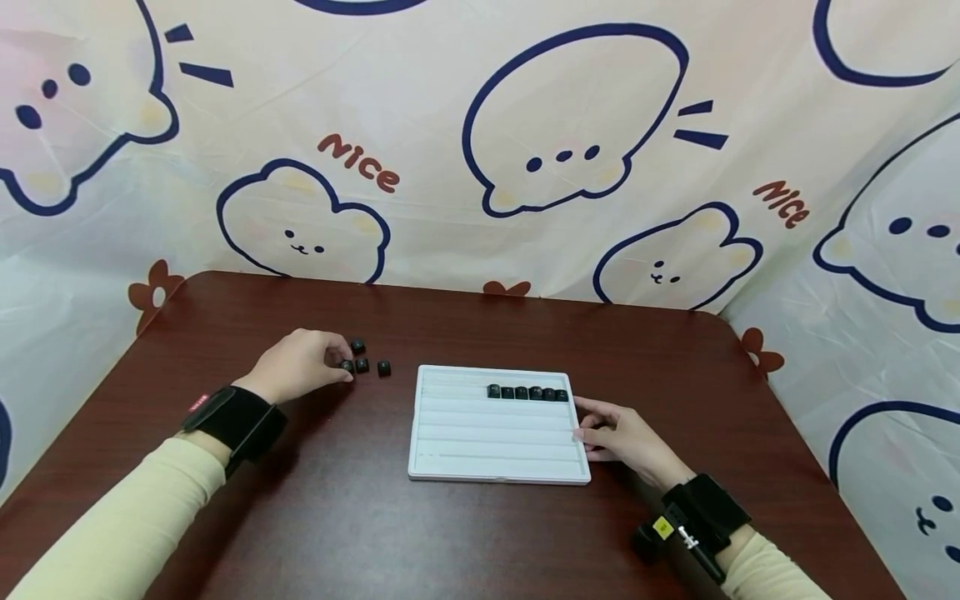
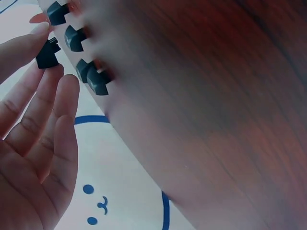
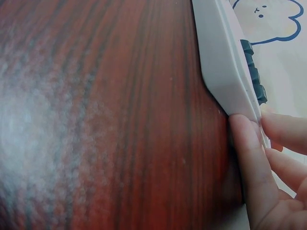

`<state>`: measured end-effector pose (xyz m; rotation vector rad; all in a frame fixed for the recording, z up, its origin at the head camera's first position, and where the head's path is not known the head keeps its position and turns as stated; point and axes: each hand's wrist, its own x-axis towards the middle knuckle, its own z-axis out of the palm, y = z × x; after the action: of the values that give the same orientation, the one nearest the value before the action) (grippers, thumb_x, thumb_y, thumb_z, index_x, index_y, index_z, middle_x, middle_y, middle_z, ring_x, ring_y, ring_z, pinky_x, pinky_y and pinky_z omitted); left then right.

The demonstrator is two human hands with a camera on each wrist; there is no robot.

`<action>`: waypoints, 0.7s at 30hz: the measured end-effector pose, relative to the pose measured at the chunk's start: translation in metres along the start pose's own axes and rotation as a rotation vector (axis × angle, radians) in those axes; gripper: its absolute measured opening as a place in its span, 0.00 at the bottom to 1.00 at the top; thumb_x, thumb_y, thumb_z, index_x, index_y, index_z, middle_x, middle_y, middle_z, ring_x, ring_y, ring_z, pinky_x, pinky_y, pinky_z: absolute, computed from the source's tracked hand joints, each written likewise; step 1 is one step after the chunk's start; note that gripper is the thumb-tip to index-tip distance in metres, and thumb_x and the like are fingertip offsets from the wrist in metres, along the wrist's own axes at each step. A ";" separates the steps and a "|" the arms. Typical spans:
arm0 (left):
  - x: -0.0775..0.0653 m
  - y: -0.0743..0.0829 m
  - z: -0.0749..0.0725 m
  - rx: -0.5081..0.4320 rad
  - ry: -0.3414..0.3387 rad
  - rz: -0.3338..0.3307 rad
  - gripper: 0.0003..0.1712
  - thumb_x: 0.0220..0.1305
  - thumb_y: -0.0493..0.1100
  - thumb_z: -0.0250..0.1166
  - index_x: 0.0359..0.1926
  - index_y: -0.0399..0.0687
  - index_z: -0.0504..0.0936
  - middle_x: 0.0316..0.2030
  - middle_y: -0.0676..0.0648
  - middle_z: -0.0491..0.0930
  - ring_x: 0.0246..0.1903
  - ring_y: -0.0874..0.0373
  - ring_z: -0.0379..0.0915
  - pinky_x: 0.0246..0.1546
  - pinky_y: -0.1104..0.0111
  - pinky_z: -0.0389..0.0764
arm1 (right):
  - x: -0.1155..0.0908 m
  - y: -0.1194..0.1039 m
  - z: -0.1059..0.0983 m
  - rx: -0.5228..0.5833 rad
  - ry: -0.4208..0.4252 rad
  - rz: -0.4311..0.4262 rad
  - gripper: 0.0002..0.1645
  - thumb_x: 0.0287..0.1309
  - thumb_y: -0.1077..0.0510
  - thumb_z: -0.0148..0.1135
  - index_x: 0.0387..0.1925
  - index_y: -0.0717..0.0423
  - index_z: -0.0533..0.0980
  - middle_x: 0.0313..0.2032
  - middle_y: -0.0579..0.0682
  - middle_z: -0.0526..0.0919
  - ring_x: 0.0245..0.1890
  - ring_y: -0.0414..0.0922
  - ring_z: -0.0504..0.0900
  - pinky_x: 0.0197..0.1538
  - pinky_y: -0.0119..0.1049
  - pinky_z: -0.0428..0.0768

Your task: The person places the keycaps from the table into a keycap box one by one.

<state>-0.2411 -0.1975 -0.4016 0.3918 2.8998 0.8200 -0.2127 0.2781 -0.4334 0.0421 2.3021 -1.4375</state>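
Note:
At the left of the table my left hand [image 1: 296, 367] pinches a black keycap [image 2: 48, 54] between thumb and fingertips. Several more black keycaps [image 1: 384, 367] lie loose just beyond those fingers; the left wrist view shows these loose keycaps [image 2: 75, 38] along the table too. A white ridged tray [image 1: 495, 454] lies flat to the right of them. Along its top channel, toward the right end, runs a row of black keycaps [image 1: 521, 392]. My right hand [image 1: 630, 437] grips the tray's right edge, the thumb [image 3: 247, 132] against its side and the other fingers partly hidden.
The brown wooden table [image 1: 337, 525] runs back to a patterned cloth [image 1: 435, 125] that hangs behind it and along both sides. Black straps [image 1: 247, 421] wrap both wrists, and a small black device [image 1: 675, 542] is attached at the right one.

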 end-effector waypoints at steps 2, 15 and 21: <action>0.000 0.002 0.001 0.000 0.003 0.005 0.09 0.60 0.41 0.76 0.41 0.47 0.88 0.33 0.52 0.84 0.36 0.54 0.77 0.40 0.54 0.80 | 0.000 0.000 0.000 0.006 0.000 0.001 0.38 0.67 0.67 0.65 0.74 0.65 0.63 0.44 0.58 0.77 0.36 0.44 0.81 0.40 0.38 0.86; 0.003 0.019 0.003 -0.028 0.033 0.054 0.08 0.60 0.41 0.76 0.40 0.47 0.89 0.31 0.53 0.84 0.34 0.55 0.76 0.40 0.57 0.81 | 0.002 0.001 0.000 -0.009 0.002 -0.001 0.37 0.67 0.67 0.65 0.74 0.65 0.63 0.44 0.58 0.77 0.36 0.45 0.81 0.40 0.38 0.86; 0.008 0.029 0.009 -0.049 0.029 0.059 0.08 0.60 0.41 0.77 0.40 0.47 0.89 0.32 0.53 0.84 0.35 0.55 0.77 0.43 0.56 0.82 | 0.000 0.001 0.000 -0.014 0.003 0.000 0.38 0.66 0.67 0.66 0.74 0.67 0.63 0.43 0.57 0.76 0.34 0.45 0.81 0.39 0.39 0.86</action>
<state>-0.2412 -0.1671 -0.3945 0.4670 2.9004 0.9115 -0.2120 0.2782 -0.4338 0.0406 2.3138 -1.4223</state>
